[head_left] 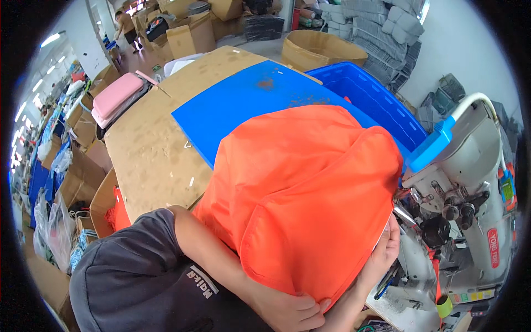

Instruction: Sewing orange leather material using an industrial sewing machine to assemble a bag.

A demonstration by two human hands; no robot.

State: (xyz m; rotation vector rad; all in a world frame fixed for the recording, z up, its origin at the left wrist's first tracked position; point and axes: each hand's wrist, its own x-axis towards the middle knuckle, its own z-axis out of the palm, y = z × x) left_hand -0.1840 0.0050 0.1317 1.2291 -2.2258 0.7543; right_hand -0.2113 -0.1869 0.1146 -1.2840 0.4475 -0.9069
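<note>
A large piece of orange-red fabric (310, 188) with stitched edges lies bunched over the worktable and reaches down toward my body. My left hand (296, 311) is closed on its near lower edge, thumb and fingers pinching the hem. Farther right, my right hand (384, 243) holds the fabric's right edge, its fingers curled round it; part of that grip is hidden by the cloth. Close beside the right hand stands a light grey sewing machine (477, 221), its needle area crowded with metal parts and a dark knob.
Beneath the fabric are a blue sheet (221, 105) and brown cardboard (146, 149). A blue crate (376, 97) stands behind, right. A blue-headed lamp (434, 145) arches over the machine. Pink folded goods (121, 97) lie far left; cartons (191, 37) and another person (127, 30) are behind.
</note>
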